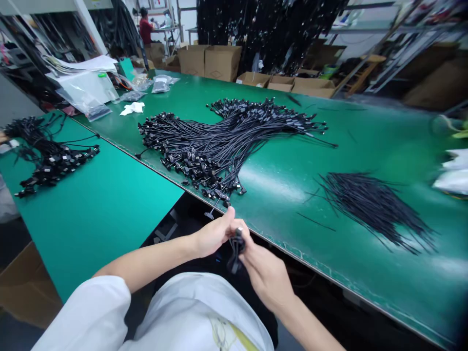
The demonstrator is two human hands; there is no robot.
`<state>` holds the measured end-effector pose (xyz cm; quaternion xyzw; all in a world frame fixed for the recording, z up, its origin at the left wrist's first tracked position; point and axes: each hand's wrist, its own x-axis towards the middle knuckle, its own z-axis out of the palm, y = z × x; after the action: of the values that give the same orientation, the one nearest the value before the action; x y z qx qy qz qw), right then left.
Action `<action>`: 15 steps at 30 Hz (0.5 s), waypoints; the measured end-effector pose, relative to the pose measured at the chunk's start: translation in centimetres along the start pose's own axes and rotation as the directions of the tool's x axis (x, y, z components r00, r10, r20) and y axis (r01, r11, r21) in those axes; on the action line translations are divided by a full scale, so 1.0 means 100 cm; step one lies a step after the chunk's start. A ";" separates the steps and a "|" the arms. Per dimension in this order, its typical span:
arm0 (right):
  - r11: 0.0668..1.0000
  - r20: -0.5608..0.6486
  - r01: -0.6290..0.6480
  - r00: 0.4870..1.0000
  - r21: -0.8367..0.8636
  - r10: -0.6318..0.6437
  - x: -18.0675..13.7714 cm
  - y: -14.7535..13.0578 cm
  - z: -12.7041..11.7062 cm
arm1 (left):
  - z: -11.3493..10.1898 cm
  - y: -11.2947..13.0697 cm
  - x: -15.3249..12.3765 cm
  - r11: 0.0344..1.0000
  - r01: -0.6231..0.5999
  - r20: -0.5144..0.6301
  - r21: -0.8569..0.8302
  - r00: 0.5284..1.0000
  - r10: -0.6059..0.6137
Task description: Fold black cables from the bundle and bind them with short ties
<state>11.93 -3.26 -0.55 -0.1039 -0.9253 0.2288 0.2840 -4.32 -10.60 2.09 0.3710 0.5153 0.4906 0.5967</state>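
Note:
A small coiled black cable (236, 251) hangs between my two hands, in front of my body at the table's near edge. My left hand (215, 233) is closed on its upper part, with the thumb pointing up. From the other side my right hand (258, 258) grips the same cable, its fingers curled round it. Just beyond my hands spreads a big pile of black cables (226, 134), with the connector ends turned toward me. To the right lies a bunch of thin black ties (373, 204).
Another heap of black cables (54, 161) lies on the lower green table (109, 204) at left. Plastic bags (163, 84), a crumpled white tissue (132, 108) and a white box (86, 87) stand at the back left. Cardboard boxes (223, 62) line the far side. A person (145, 28) is in the background.

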 end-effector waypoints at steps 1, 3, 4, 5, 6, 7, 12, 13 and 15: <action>0.999 -0.023 -0.054 0.998 0.000 0.054 0.004 0.004 -0.001 | 0.001 0.004 -0.005 0.998 -0.037 0.030 0.051 0.999 0.035; 0.983 -0.086 -0.181 0.980 0.008 0.181 0.011 0.012 -0.006 | 0.005 0.002 -0.011 0.981 -0.078 0.047 0.177 0.996 0.071; 0.973 -0.121 -0.232 0.965 0.017 0.232 0.015 0.014 -0.009 | 0.006 -0.002 -0.012 0.972 -0.073 0.007 0.222 0.997 0.073; 0.963 -0.152 -0.266 0.951 0.030 0.268 0.017 0.014 -0.012 | 0.006 -0.007 -0.012 0.968 -0.049 -0.065 0.245 0.996 0.067; 0.957 -0.172 -0.284 0.942 0.050 0.288 0.020 0.013 -0.014 | 0.006 -0.013 -0.010 0.967 -0.024 -0.143 0.253 0.988 0.062; 0.953 -0.178 -0.292 0.936 0.082 0.302 0.021 0.012 -0.014 | 0.005 -0.019 -0.008 0.966 -0.011 -0.194 0.257 0.979 0.063; 0.693 0.058 -0.443 0.862 0.569 0.503 0.021 0.011 -0.004 | 0.005 -0.024 0.000 0.899 -0.184 -0.050 0.398 0.974 0.221; 0.527 0.166 -0.492 0.820 0.693 0.548 0.019 0.014 -0.001 | 0.007 -0.023 0.001 0.882 -0.210 -0.048 0.423 0.966 0.253; 0.145 0.393 -0.549 0.735 0.824 0.552 0.014 0.022 0.003 | 0.012 -0.023 0.002 0.868 -0.229 -0.073 0.440 0.955 0.288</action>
<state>10.76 -0.98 -1.24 -0.2612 -0.5374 0.7791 0.1896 -2.73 -10.87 0.12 0.5240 0.5951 0.4654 0.3934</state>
